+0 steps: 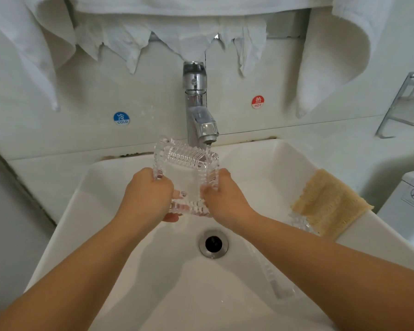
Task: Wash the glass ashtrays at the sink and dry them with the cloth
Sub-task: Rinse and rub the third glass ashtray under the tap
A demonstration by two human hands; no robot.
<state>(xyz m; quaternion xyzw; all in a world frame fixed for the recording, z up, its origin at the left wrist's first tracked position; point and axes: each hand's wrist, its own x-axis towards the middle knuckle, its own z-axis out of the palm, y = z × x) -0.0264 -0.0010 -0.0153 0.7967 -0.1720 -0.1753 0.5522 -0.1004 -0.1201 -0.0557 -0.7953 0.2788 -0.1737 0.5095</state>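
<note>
Gripping ashtray edges, both hands

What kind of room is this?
Probably a bathroom, maybe in a hotel. There is a white sink with a chrome tap running, hot and cold stickers on the wall, and white towels hanging above.

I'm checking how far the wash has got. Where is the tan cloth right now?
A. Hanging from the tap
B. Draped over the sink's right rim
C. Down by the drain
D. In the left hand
B: the tan cloth lies over the right rim of the sink, while both hands hold the glass ashtray under the tap.
</note>
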